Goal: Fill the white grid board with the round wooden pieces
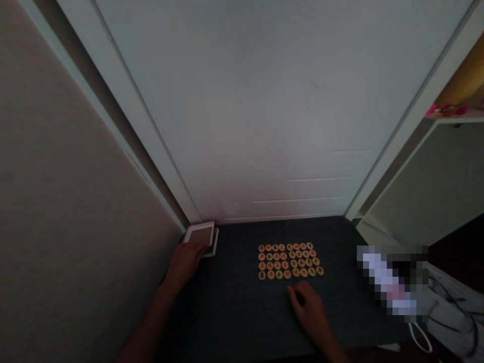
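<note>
My left hand [187,259] is at the back left of the table, its fingers bent over the near edge of a shallow white-rimmed box [201,235] with a brown middle. The box looks like two parts, one set slightly askew on the other; the fingertips are partly lost in shadow. Round Chinese chess pieces [283,265] with red and dark characters lie flat in several rows, grouped in two blocks. Just in front of them, my right hand [308,307] rests loosely curled, thumb and fingers apart. I see nothing in it.
The dark table [234,312] meets a white panel [242,126] with heart patterns at the back. A beige wall [75,201] closes off the left. To the right are a blurred-out object [389,282], a white cord loop [421,339] and dark cables [454,307].
</note>
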`<state>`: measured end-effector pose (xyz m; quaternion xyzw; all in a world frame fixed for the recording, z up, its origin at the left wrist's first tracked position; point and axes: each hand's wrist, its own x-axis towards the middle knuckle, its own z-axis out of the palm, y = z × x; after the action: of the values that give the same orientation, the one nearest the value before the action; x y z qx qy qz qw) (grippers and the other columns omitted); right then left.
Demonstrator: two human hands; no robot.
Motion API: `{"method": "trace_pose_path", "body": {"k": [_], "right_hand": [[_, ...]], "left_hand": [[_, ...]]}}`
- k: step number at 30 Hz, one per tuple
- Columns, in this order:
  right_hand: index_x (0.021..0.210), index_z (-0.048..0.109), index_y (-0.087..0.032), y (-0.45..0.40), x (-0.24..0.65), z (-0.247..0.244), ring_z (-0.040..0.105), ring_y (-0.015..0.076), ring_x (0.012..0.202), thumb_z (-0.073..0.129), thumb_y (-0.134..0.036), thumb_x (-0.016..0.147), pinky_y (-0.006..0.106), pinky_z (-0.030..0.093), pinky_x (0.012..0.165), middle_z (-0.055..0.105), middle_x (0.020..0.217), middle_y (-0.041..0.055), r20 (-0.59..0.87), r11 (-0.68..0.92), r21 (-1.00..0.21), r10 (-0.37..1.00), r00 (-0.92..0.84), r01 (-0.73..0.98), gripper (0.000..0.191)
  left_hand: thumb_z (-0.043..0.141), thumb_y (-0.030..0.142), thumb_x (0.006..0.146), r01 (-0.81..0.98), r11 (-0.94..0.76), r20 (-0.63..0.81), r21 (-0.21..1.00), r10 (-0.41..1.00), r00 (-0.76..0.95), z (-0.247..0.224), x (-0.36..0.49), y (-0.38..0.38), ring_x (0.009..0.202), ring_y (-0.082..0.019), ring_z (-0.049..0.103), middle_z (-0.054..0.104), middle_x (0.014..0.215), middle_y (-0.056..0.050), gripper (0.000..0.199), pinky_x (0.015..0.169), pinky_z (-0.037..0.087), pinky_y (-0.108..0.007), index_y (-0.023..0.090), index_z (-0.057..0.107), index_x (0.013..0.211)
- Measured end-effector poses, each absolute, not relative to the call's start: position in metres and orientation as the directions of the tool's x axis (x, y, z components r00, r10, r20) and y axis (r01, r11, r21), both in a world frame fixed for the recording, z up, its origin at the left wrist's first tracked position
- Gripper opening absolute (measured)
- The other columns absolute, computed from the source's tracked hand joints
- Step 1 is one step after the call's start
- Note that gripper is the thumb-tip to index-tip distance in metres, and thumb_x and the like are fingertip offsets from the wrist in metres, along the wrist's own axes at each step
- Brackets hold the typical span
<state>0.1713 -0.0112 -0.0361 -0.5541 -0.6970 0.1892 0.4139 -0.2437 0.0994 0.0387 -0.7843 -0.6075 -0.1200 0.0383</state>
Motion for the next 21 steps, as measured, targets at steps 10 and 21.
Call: {"method": "trace_pose_path", "body": {"k": [10,21], "right_hand": [[0.092,0.072,-0.022,-0.015,0.174,-0.016,0.070,0.0232,0.085,0.057,-0.047,0.095,0.032,0.055,0.079,0.075,0.090,0.0062,0.231,0.198,-0.899,0.972,0.039,0.391,0.029],[0.140,0.050,-0.024,-0.002,0.170,0.023,0.073,0.0256,0.090,0.055,-0.049,0.095,0.033,0.063,0.066,0.071,0.119,0.0122,0.149,0.144,-0.988,0.985,0.092,0.052,0.052]], "left_hand": [[0.049,0.009,0.094,0.793,-0.605,0.484,0.069,0.716,0.503,0.086,-0.126,0.018,0.102,-0.024,0.063,0.071,0.109,-0.006,0.037,0.097,0.046,-0.043,0.027,0.067,0.121],[0.056,0.012,0.095,0.530,-0.823,0.447,0.203,0.560,0.698,0.072,-0.047,-0.031,0.094,-0.020,0.065,0.071,0.100,-0.002,0.029,0.097,0.049,-0.041,0.030,0.067,0.114]]}}
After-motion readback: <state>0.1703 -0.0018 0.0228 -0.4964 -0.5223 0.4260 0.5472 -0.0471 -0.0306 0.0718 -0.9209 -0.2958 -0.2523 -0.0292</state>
